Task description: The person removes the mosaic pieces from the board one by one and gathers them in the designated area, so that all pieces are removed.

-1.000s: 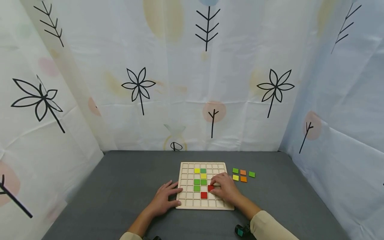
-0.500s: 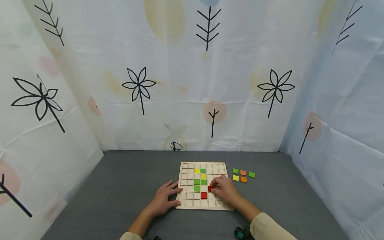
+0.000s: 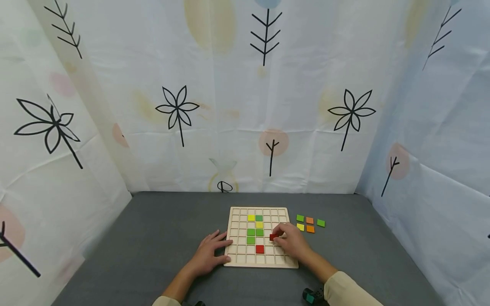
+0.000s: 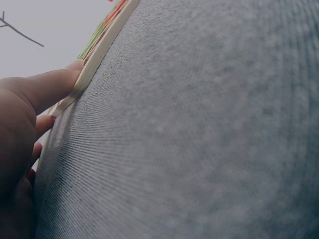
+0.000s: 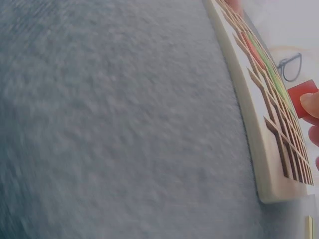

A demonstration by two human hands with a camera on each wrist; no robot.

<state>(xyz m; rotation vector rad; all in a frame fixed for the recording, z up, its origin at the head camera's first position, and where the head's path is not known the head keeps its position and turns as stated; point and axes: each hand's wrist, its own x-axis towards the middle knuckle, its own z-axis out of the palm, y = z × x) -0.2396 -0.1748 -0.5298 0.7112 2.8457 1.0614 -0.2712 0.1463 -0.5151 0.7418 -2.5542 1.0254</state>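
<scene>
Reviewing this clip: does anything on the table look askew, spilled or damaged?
Nothing looks spilled or damaged. Only mildly odd: beside the square wooden grid board, one square green tile sits apart, right of four loose green, orange and yellow tiles grouped in two rows.

We see a right hand (image 3: 292, 243) pinch a red tile (image 3: 272, 237) over a gridded wooden board (image 3: 242, 250) on a gray counter (image 3: 176, 221), a left hand (image 3: 206, 255) touching the board's edge, five loose tiles (image 3: 309, 220) alongside.
</scene>
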